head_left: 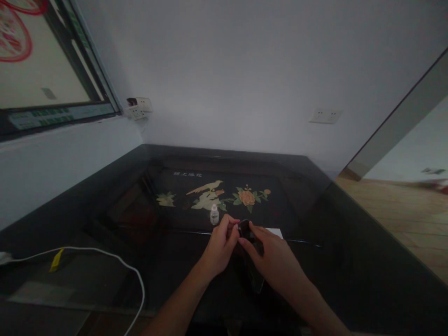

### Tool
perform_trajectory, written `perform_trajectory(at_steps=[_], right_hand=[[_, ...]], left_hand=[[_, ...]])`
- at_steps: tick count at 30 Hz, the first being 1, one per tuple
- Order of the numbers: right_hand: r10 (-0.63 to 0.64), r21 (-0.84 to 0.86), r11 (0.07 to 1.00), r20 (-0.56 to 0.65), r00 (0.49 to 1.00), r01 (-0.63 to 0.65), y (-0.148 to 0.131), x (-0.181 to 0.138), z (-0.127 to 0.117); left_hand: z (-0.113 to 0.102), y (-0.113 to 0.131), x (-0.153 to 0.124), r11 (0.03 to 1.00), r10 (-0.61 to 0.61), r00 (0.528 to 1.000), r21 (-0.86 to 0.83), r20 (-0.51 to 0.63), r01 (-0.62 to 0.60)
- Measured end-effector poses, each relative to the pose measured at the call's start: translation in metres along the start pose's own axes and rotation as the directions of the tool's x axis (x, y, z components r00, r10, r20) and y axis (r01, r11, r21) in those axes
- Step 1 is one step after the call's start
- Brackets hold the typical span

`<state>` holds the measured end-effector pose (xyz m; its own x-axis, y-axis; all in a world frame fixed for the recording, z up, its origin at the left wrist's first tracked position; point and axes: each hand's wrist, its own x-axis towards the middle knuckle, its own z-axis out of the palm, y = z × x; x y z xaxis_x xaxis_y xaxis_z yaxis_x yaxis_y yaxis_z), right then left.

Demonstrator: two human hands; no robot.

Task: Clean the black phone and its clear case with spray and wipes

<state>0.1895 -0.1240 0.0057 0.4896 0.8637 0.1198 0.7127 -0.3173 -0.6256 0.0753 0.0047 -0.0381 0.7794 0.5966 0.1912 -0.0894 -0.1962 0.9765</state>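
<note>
My left hand point(220, 247) and my right hand point(271, 259) meet over the dark glass-topped table point(350, 242). Both are closed on a small dark object point(245, 229) held between the fingertips; I cannot make out what it is. A small white bottle point(214, 215) stands upright just beyond my left hand. A white sheet of paper point(276, 231) lies flat behind my right hand, partly hidden by it. Something dark and glossy point(255, 278) lies on the table under my right wrist.
The table carries an inlaid picture of a bird and flowers point(213, 193). A white cable point(115, 263) with a yellow tag point(56, 260) curves over the left side. Wall sockets point(139, 107) sit in the corner, another point(325, 115) at the right. Wooden floor point(395, 210) lies to the right.
</note>
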Motion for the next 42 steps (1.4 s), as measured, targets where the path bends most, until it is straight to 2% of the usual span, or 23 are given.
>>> perform_trajectory(at_steps=[6,10,14,20,22,26,28,36,42], right_hand=[[-0.101,-0.028,0.994,0.151,0.983,0.107,-0.012,0.000,-0.011],[-0.046,-0.096,0.993,0.217,0.975,0.069,-0.019,0.001,-0.010],[-0.029,-0.122,0.990,0.273,0.962,0.064,-0.022,0.004,-0.011],[-0.074,-0.057,0.994,0.291,0.954,0.095,-0.024,0.001,-0.021],[-0.067,-0.066,0.994,0.280,0.958,0.089,-0.023,-0.001,-0.022],[-0.029,-0.109,0.992,0.234,0.972,0.056,-0.018,-0.002,-0.015],[-0.023,-0.121,0.991,0.217,0.976,0.050,-0.015,-0.001,-0.011],[-0.037,-0.156,0.986,0.128,0.991,0.057,-0.011,-0.005,0.000],[0.034,-0.193,0.981,0.050,0.998,-0.024,-0.005,-0.004,0.005]], left_hand=[[-0.002,0.007,-0.001,0.995,-0.017,0.999,-0.095,0.034,0.020],[0.000,0.009,-0.003,0.999,0.033,0.999,0.000,-0.011,-0.033],[0.002,0.010,-0.005,0.995,0.065,0.998,0.071,-0.009,-0.064],[0.004,0.016,-0.009,0.987,0.065,0.993,0.154,-0.097,-0.050],[0.004,0.017,-0.009,0.975,0.038,0.994,0.221,-0.100,-0.015],[0.004,0.017,-0.007,0.951,0.047,0.999,0.306,0.016,-0.050],[0.004,0.015,-0.006,0.956,0.050,0.998,0.286,0.040,-0.060],[0.009,0.005,-0.008,0.990,0.059,0.998,0.132,-0.003,-0.058],[0.012,0.003,-0.007,0.989,0.031,1.000,0.147,0.004,-0.031]])
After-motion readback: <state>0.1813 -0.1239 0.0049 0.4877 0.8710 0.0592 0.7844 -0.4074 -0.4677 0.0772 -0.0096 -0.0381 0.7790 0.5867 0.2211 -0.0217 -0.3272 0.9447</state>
